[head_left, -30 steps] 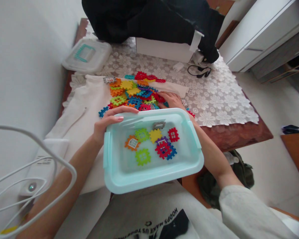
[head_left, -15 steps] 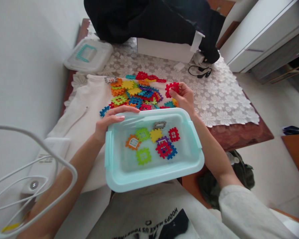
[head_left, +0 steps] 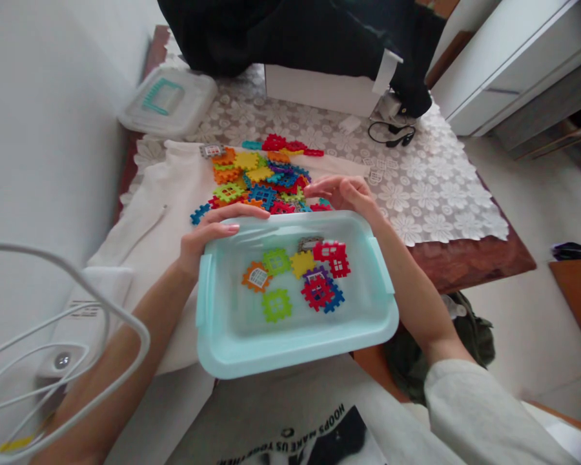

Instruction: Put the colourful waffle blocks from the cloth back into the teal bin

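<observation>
My left hand (head_left: pixel 208 236) grips the far left corner of a light teal plastic box (head_left: pixel 290 365), fingers along its far rim. The box is tilted toward me. Inside lie several interlocking building tiles: light green tiles (head_left: pixel 277 305), an orange window tile (head_left: pixel 256 278), a yellow tile (head_left: pixel 301 265), red tiles (head_left: pixel 339 261), blue, purple and grey ones. Just beyond the far right rim is my right hand (head_left: pixel 343 192), open and holding nothing visible, fingers pointing left at the edge of a tile pile (head_left: pixel 252 174). The box hides the pile's near side.
A clear lid (head_left: pixel 169 100) with a teal handle lies far left. A black cloth (head_left: pixel 295 39) drapes over a white box (head_left: pixel 319 90). Black earphones (head_left: pixel 392 134) rest on the lace tablecloth (head_left: pixel 426 187). A white cable (head_left: pixel 101 303) loops at near left.
My right hand has let go of a red tile and moved slightly left and down. One more red tile now lies in the box, at its far right. My left hand keeps its grip.
</observation>
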A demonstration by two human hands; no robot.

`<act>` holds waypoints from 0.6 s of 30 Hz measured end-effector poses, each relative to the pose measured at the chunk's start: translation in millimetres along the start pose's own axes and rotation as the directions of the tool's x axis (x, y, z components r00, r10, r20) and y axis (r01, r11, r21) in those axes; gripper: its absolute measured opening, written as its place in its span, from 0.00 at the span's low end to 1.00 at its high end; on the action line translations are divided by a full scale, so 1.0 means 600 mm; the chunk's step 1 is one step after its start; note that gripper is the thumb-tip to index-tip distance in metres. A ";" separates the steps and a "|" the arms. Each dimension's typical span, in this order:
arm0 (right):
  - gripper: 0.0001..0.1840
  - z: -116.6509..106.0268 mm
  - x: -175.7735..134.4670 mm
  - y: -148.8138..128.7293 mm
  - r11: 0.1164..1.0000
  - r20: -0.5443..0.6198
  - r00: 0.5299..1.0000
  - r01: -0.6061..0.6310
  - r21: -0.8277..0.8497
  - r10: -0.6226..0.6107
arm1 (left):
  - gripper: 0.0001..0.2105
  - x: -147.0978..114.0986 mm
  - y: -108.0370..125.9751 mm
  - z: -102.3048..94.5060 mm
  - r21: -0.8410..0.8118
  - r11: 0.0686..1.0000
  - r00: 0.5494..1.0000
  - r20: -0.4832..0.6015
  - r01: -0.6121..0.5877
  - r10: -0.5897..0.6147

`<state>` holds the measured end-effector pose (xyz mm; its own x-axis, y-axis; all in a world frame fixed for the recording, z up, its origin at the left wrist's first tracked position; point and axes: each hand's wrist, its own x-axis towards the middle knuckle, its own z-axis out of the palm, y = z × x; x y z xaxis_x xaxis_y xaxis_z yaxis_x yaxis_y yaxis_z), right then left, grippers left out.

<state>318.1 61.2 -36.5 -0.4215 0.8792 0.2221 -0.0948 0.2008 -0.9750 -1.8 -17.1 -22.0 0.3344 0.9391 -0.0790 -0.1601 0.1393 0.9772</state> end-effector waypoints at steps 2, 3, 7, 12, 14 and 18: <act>0.39 -0.008 0.010 0.023 0.989 -0.115 0.993 0.010 -0.147 -0.027 | 0.17 0.001 0.000 0.000 -0.009 1.000 1.000 -0.009 -0.010 0.009; 0.39 -0.014 0.014 0.038 0.967 -0.134 0.990 0.001 -0.254 -0.036 | 0.17 0.001 0.000 0.001 -0.013 1.000 1.000 -0.015 -0.018 0.018; 0.40 -0.032 0.019 0.089 0.734 -0.004 0.999 0.023 -0.678 -0.035 | 0.15 0.001 0.000 0.003 0.000 1.000 0.999 -0.037 -0.021 0.021; 0.24 -0.033 0.017 0.103 0.563 0.076 0.997 0.059 -0.824 0.006 | 0.18 0.001 -0.001 0.002 0.009 1.000 1.000 0.003 -0.022 0.021; 0.17 -0.034 0.020 0.103 0.568 0.056 0.998 0.049 -0.822 -0.006 | 0.18 0.001 0.000 0.003 -0.018 1.000 1.000 -0.003 -0.010 0.010; 0.25 -0.035 0.024 0.107 0.615 -0.005 1.000 0.009 -0.789 -0.022 | 0.18 0.002 0.003 0.005 -0.036 0.999 1.000 -0.014 0.006 -0.007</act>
<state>325.3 95.6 -96.0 -0.4147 0.8769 0.2431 0.6489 0.4723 -0.5965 1.2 -16.7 -19.4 0.3221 0.9426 -0.0885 -0.1916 0.1564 0.9689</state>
